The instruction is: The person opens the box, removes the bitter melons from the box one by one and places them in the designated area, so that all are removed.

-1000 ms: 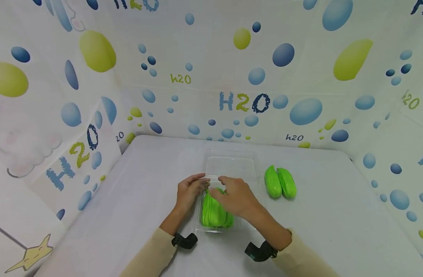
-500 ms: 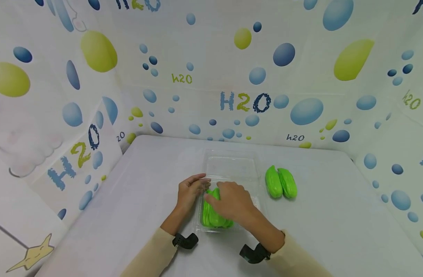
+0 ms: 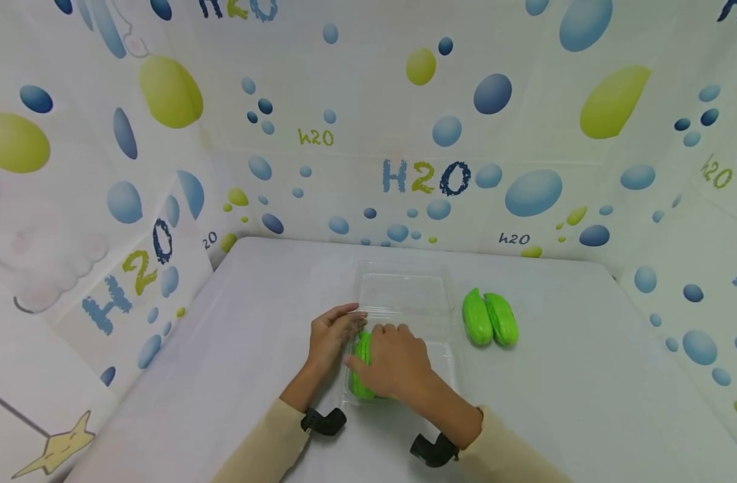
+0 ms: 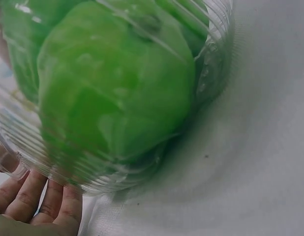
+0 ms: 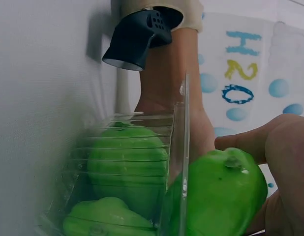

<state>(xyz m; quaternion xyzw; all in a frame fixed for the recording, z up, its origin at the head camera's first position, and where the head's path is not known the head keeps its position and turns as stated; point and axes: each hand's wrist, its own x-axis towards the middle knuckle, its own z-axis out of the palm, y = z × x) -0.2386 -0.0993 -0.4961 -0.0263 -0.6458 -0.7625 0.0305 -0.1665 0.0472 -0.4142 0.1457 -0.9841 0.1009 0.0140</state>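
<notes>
A clear plastic clamshell container point(image 3: 445, 359) lies on the table with its lid point(image 3: 404, 292) folded back. Bright green peppers point(image 3: 363, 384) fill the container's left part. My left hand point(image 3: 328, 335) holds the container's far left edge, its fingers point(image 4: 29, 199) against the wall in the left wrist view. Over the peppers, my right hand point(image 3: 398, 362) grips one green pepper point(image 5: 218, 189), which stands above the container's rim in the right wrist view. Lower inside the container, another pepper point(image 5: 125, 164) shows through the wall. From the head camera, the right hand hides most of the peppers.
Two more green peppers point(image 3: 490, 318) lie side by side on the table, right of the container. The white-covered table point(image 3: 271, 288) ends at a printed backdrop point(image 3: 344, 80) behind and at both sides. Black cameras point(image 3: 322, 421) sit on both wrists.
My right hand has moved left and toward me, from the container's far part down over the peppers. My left hand and the container have stayed in place.
</notes>
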